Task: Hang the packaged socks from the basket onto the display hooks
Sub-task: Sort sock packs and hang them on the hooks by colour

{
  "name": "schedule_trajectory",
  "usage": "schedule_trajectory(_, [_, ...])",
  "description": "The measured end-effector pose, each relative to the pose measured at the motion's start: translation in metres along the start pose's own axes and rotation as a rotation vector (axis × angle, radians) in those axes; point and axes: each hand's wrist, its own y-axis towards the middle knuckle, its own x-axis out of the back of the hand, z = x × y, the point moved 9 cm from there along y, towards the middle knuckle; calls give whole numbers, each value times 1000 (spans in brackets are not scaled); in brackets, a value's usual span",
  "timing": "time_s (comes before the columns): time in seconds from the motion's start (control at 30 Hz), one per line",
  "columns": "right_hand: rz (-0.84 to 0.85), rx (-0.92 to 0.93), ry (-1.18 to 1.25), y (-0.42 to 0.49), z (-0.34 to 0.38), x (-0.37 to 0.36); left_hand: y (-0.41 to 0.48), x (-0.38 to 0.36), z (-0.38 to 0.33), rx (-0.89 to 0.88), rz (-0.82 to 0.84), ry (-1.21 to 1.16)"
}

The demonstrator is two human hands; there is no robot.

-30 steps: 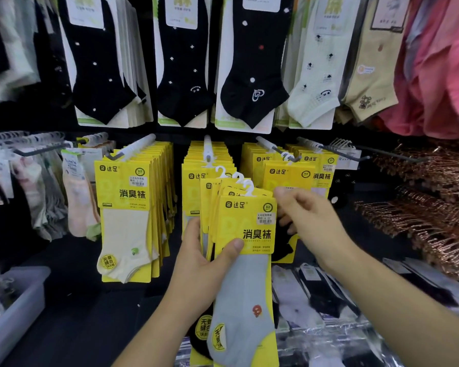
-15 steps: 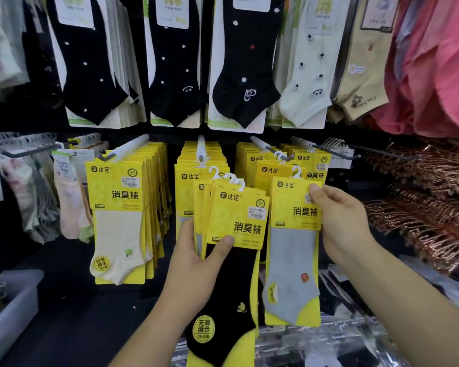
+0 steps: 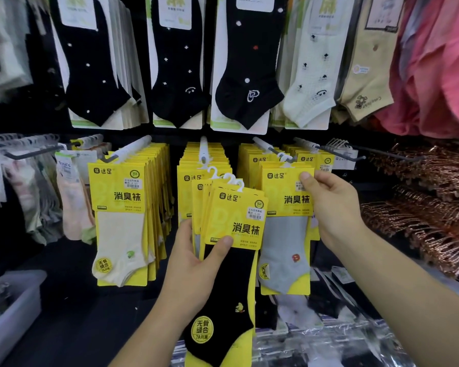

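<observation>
Mid-hang: the right hand (image 3: 337,207) pinches the grey sock pack (image 3: 284,245) by its top corner, its hanger seemingly just short of the hook (image 3: 273,151) above and needing threading, while the left hand (image 3: 191,263) grips the remaining packs (image 3: 233,221).

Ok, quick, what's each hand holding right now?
Left hand: grips a stack of packs, black sock in front.
Right hand: pinches the grey pack by its top corner.

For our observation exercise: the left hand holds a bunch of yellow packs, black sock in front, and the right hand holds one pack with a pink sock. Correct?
No. In the head view the right hand holds a grey sock pack, not pink; the left hand holds the bunch of yellow packs.
</observation>
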Motion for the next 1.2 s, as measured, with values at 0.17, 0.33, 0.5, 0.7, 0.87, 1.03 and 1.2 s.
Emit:
schedule_trajectory(0.17, [-62,29,-89,7,-2,1,0,0,-1,5,-6,-5])
schedule_trajectory(0.33, [-104,49,-235,14,-4,-1,-1,-1,0,3,-8,-16])
schedule_trajectory(0.5, [0,71,-316,-18,-3,-14,-2,-6,3,9,7,-27])
schedule_trajectory(0.7, [323,17,-352,-67,-17,-49,-3,-15,4,21,6,-101])
schedule_trajectory(0.87, [284,-79,-142,-67,-21,-36,-5,-21,3,75,31,-197])
schedule_trajectory(1.03, [225,-52,-119,-63,-23,-22,-7,-27,5,80,67,-202])
schedule_trajectory(1.2, [250,-71,-100,-62,-25,-24,-7,-26,4,79,55,-252])
